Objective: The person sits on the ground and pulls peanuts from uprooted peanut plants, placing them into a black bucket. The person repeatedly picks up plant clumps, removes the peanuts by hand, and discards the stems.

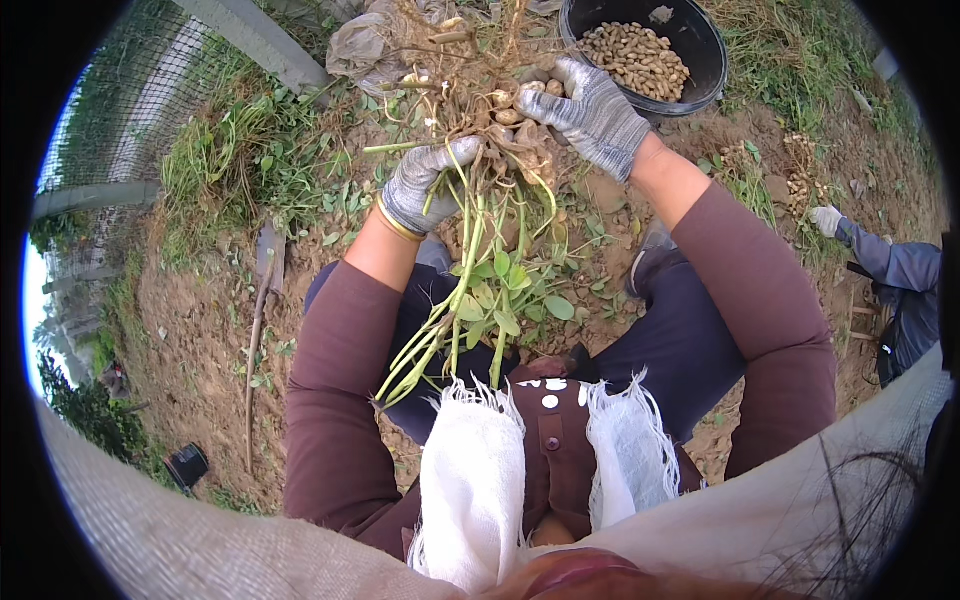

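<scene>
My left hand (429, 184), in a grey knit glove, grips a bunch of uprooted peanut plants (469, 247) just below the roots. Their green stems and leaves hang down toward my lap. Tangled brown roots (469, 97) spread out above the grip, with peanut pods (508, 117) among them. My right hand (589, 112), gloved alike, has its fingers curled around several pods at the right side of the roots. Whether those pods are still attached to the roots I cannot tell. Close beyond that hand stands a black bucket (709, 90) partly filled with picked peanuts (637, 60).
Pulled plants (247, 157) lie heaped at the left, by a mesh fence (142, 97) with concrete posts (255, 41). A long-handled hoe (259, 337) lies on the soil. At the right, a co-worker's gloved hand (826, 221) is near more peanut plants (802, 176). A plastic bag (364, 49) lies ahead.
</scene>
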Demonstrator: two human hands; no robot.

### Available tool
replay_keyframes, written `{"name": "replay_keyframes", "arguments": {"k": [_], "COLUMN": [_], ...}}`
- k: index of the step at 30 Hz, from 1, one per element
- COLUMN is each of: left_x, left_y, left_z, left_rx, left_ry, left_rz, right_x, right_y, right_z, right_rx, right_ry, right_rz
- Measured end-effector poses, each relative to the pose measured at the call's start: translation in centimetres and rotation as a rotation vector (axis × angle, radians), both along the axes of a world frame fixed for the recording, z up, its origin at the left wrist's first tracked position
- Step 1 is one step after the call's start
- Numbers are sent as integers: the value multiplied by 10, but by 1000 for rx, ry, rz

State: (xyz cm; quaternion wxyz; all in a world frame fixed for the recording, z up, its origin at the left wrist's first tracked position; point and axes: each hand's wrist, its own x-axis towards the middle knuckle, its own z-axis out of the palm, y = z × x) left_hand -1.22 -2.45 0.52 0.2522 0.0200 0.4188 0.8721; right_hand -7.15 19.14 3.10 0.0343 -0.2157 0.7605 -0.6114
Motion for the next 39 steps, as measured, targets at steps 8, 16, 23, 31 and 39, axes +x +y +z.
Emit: {"name": "replay_keyframes", "arguments": {"k": [8,16,23,31,39], "left_x": [5,-1,6,2,1], "left_y": [1,-3,5,14,13], "left_z": [1,-4,13,19,10], "left_rx": [7,37,-75,-263,-319], "left_ry": [134,48,80,200,200], "left_rz": [-69,-62,-61,-130,46], "right_x": [-41,-60,19,14,20], "right_y": [61,113,26,16,18], "right_z": [45,41,43,5,34], "right_rx": [-280,403,305,211,677], "right_ry": [191,361,24,42,279], "right_rz": [-341,-531,217,101,-64]}}
